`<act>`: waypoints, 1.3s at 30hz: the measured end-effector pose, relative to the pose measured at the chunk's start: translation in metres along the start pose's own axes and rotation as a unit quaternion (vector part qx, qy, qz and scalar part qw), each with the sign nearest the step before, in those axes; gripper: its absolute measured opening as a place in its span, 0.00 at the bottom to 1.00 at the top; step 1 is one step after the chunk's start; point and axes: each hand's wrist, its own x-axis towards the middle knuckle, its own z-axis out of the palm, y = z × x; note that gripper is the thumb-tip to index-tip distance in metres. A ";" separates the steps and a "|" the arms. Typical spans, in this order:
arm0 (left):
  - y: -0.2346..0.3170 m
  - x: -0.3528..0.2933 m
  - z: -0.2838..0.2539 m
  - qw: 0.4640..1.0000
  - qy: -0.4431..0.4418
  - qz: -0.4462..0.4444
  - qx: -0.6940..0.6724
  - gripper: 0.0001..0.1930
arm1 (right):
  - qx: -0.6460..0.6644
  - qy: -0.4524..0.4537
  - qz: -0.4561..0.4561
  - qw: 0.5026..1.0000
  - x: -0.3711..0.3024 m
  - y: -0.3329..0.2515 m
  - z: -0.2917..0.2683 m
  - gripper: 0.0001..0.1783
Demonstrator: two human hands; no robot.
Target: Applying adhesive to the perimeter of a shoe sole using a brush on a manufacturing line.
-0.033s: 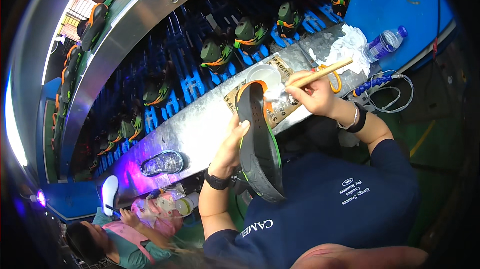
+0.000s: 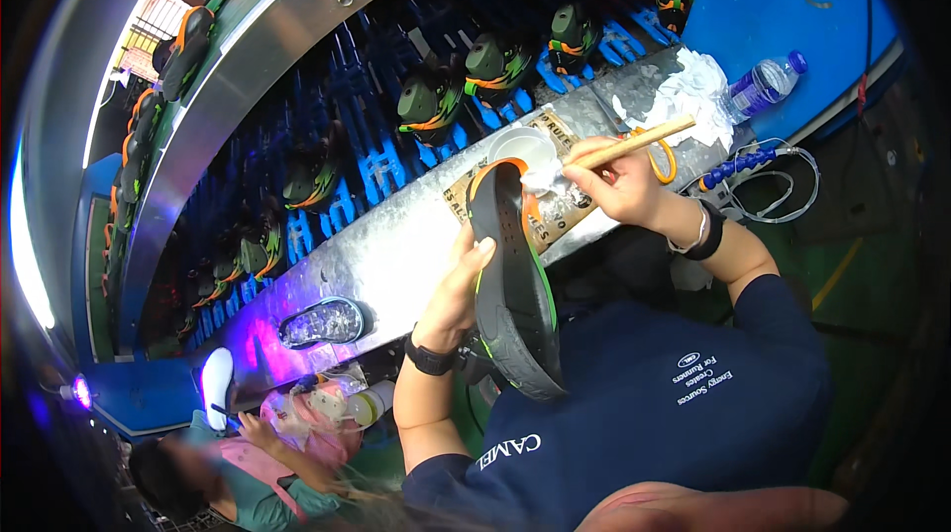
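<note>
Left hand point(image 2: 458, 284): wrapped around the edge of the sole point(image 2: 515, 279), fingers curled shut on it, holding it up in front of the chest.
Sole: dark, with green and orange trim; long axis runs from near the chest up toward the bench point(image 2: 396, 255); its far tip sits just below the cup point(image 2: 522, 148).
Brush point(image 2: 619, 148): wooden handle, bristles touching the sole's far tip.
Right hand point(image 2: 619, 185): closed on the brush, nearer to the tip than the left hand is.
</note>
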 end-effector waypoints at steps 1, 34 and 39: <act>0.000 0.000 -0.001 1.000 0.000 0.000 0.000 0.28 | 0.012 0.008 0.003 1.000 0.002 0.002 0.002 0.04; 0.031 0.018 -0.013 0.992 -0.006 0.063 0.109 0.33 | 0.181 -0.030 0.003 0.983 -0.004 -0.045 -0.001 0.02; 0.027 0.016 -0.007 0.989 -0.036 0.084 0.119 0.34 | 0.065 0.061 -0.036 0.995 0.009 -0.008 0.000 0.06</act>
